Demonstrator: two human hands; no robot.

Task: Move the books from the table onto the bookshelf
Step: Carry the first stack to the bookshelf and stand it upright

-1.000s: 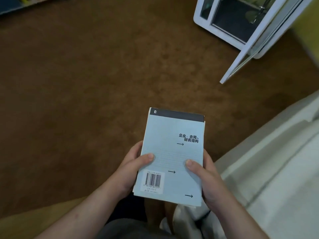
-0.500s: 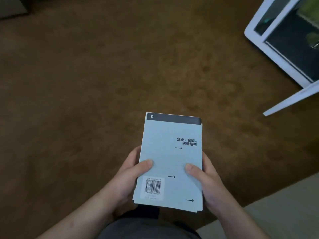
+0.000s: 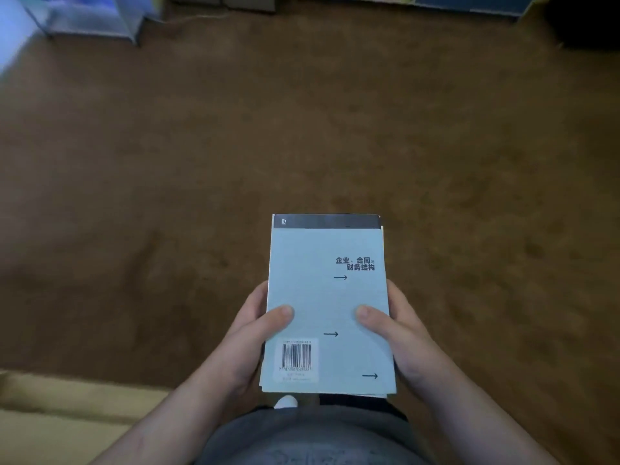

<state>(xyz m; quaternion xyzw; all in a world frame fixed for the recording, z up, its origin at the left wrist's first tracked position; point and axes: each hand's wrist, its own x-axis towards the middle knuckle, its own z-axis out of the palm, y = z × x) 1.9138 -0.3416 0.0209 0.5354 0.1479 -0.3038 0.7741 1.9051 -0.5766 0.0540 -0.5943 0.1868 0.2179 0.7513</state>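
my left hand [image 3: 255, 333] and right hand [image 3: 399, 330] grip the near half of a pale blue paperback book with a black far band [image 3: 328, 290]. my fingers curl under its long edges and my thumbs lie flat on the cover. it sits level between my hands, over brown carpet [image 3: 302, 129]. far beyond them is blurred blue-and-white furniture [image 3: 84, 18]; i can't tell if it's the bookshelf. i judge this to be the carry: hold the book level with firm thumbs, and look up to find the shelf.
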